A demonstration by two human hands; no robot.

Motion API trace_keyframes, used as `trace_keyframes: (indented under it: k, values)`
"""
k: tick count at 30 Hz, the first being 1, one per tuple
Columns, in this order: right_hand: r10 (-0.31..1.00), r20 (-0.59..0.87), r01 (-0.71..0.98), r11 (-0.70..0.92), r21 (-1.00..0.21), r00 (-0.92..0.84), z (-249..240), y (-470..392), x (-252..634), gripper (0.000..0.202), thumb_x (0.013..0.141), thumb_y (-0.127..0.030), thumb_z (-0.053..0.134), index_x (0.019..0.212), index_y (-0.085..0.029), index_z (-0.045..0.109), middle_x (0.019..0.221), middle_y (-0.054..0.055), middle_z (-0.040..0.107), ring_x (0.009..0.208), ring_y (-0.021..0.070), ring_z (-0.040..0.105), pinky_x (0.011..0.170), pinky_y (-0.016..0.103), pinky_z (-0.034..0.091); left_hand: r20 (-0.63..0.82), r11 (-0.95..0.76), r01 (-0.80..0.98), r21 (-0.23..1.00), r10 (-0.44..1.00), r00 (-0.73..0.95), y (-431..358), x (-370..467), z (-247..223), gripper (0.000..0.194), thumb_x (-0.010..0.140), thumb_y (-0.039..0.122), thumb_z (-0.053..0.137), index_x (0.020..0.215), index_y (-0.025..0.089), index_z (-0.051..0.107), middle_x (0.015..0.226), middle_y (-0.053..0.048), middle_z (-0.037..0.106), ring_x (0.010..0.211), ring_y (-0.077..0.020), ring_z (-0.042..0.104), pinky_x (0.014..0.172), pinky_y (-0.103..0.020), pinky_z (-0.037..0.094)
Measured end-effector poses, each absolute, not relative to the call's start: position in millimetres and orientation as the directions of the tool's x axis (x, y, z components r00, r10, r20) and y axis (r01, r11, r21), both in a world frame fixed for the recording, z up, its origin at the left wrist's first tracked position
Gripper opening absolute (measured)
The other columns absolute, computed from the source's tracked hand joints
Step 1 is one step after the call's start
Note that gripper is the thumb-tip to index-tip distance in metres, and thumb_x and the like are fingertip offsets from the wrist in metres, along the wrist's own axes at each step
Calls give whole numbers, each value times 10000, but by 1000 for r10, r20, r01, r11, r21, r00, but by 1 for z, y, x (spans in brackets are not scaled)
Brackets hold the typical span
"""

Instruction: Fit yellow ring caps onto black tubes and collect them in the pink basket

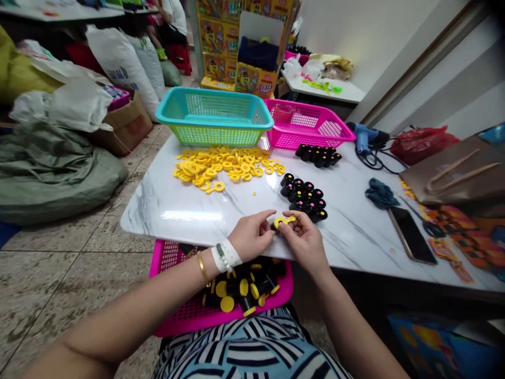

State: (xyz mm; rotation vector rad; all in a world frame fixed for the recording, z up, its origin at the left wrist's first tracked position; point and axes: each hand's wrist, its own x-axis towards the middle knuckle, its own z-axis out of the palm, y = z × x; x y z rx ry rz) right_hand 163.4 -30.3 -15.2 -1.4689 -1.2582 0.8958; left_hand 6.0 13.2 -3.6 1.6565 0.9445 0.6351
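Yellow ring piece (281, 221): held over marbled tabletop (189, 202) near front edge, just beside black cylinders (299, 195), with room leftward to side edge and pink basket (189, 325) below. Right grip (306, 243): closed, pinching yellow ring piece between thumb and fingers. Left grip (249, 238): partly curled alongside; unable to tell whether holding anything.

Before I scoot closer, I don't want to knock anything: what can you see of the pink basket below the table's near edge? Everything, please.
The basket is bright pink and looks like plastic, with a rounded-corner rim and lattice walls. It sits below the near edge of the table, which hides its far side. Black cylinders with yellow caps lie jumbled inside. The left forearm crosses above it, and its near rim borders patterned clothing; what supports it is hidden.
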Motion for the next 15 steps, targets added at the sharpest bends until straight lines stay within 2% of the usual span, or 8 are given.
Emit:
trace_keyframes:
  k: [2,4,7,9,12,15]
  values:
    - [979,69,273,15,-962,191,-12,-33,165,343,847,-409,645,1097,-175,653,871,35,611,749,157,568,689,290,483,172,-385,366,848,851,496,7,6,-7,472,777,231,654,1240,169,582,887,-20,577,754,-145,567,746,-298,510]
    - [978,40,216,-5,-976,204,-10,-37,168,342,890,-400,582,1140,-189,682,882,38,617,728,152,564,683,297,483,243,-486,426,763,827,507,4,8,-10,364,792,301,674,1125,160,637,941,-43,543,828,-170,560,789,-319,507]
    - [978,-77,-49,-68,-996,192,-10,-40,177,342,901,-374,560,1166,-204,694,853,34,634,682,140,563,643,293,480,240,-551,450,702,779,579,7,12,-11,273,878,364,586,1049,158,640,977,-52,526,861,-172,569,797,-305,511]
    - [984,-141,-187,-118,-975,111,-9,-38,184,298,857,-356,627,1076,-188,736,867,48,654,704,140,574,644,286,484,219,-585,465,664,747,627,10,13,-8,280,909,355,531,1079,149,615,1005,-59,524,885,-173,583,811,-303,515]
    - [974,-223,-254,-222,-941,-27,-3,-28,192,245,788,-326,717,956,-152,754,753,33,647,646,116,556,567,238,462,153,-604,524,601,730,666,15,14,-3,315,916,345,500,1129,127,577,1047,-77,527,899,-189,601,797,-320,527]
    - [930,-344,-218,-365,-905,-129,6,-17,192,270,773,-325,738,980,-165,674,526,-59,542,420,66,432,381,171,330,88,-623,542,564,698,711,22,15,-1,298,910,352,495,1088,129,580,1026,-71,546,853,-193,608,759,-327,533]
